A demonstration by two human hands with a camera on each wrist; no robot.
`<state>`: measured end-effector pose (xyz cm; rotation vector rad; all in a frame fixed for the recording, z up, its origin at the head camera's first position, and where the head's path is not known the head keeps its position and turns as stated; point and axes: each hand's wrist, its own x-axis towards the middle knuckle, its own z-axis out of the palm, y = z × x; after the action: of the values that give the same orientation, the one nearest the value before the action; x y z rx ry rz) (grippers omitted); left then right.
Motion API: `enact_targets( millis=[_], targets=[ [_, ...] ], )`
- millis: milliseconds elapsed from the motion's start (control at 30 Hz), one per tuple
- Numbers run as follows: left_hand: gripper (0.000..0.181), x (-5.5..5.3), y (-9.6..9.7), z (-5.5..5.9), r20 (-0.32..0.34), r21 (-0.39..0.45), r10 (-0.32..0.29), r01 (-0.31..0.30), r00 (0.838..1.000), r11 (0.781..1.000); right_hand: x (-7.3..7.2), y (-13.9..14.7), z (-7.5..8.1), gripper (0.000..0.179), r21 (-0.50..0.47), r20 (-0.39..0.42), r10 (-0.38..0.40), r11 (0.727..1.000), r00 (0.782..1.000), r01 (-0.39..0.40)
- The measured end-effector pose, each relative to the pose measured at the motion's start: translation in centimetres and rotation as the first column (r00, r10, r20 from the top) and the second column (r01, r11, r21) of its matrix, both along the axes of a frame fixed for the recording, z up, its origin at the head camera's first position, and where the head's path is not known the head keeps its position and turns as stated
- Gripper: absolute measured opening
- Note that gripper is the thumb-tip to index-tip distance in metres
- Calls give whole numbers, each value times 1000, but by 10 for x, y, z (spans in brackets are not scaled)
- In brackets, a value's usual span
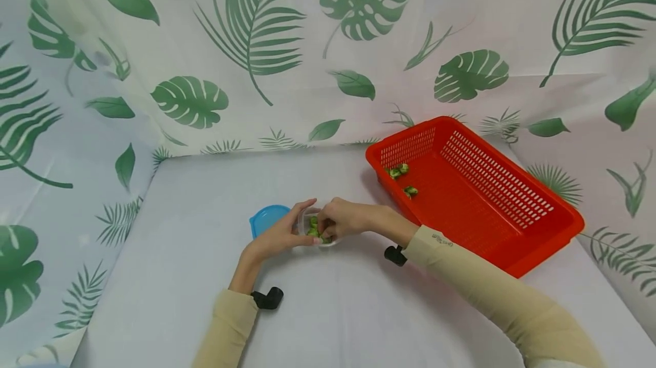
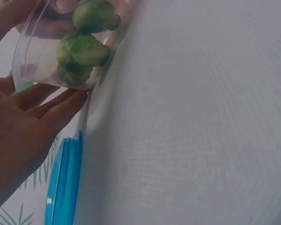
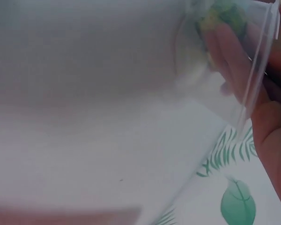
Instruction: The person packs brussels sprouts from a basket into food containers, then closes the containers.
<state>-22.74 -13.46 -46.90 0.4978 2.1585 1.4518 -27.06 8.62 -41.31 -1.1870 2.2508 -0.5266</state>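
A small clear plastic container (image 1: pixel 303 219) stands on the white table with several green Brussels sprouts (image 1: pixel 313 233) inside. My left hand (image 1: pixel 279 236) grips the container from the left, thumb at the near side and fingers at the far side. In the left wrist view, two sprouts (image 2: pixel 79 55) show through the clear wall. My right hand (image 1: pixel 351 217) reaches into the container from the right with its fingers bent down. Through the wall in the right wrist view, its fingers meet a Brussels sprout (image 3: pixel 232 16); the thumb's contact is partly hidden.
A round blue lid (image 1: pixel 267 219) lies left of the container, partly behind my left hand. To the right, a large red basket (image 1: pixel 476 203) holds a few more sprouts (image 1: pixel 410 191) near its left wall. A leaf-patterned cloth (image 1: pixel 287 111) hangs behind the table.
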Motion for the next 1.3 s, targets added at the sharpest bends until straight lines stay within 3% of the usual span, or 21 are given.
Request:
enact_targets(
  millis=[167,367,667,800,933,1067,1300],
  targets=[
    [93,3,2,-1,9,31,25,-25,1000,999,2,-3,-2,6,2,-2,-19,1000,1000,19],
    [96,4,-1,-1,8,-1,15,-15,1000,1000,3,-5,-3,7,1,19,0,1000,1000,0],
    [94,2,0,-1,-16,-6,3,-3,1000,1000,1,-3,1,5,18,-28,12,1000,1000,-12],
    [95,3,1,-2,10,16,7,-8,1000,1000,2,-1,1,8,-18,-50,12,1000,999,-13],
    [95,3,0,-2,1,23,12,-12,1000,1000,2,2,7,13,-64,-117,-8,998,993,0],
    [94,4,0,-5,-10,-9,14,-14,1000,1000,4,7,17,17,-62,-176,-23,998,984,12],
    [95,3,-2,-6,-22,12,11,-11,1000,1000,4,15,40,19,-42,-261,-52,998,964,42]
  ],
)
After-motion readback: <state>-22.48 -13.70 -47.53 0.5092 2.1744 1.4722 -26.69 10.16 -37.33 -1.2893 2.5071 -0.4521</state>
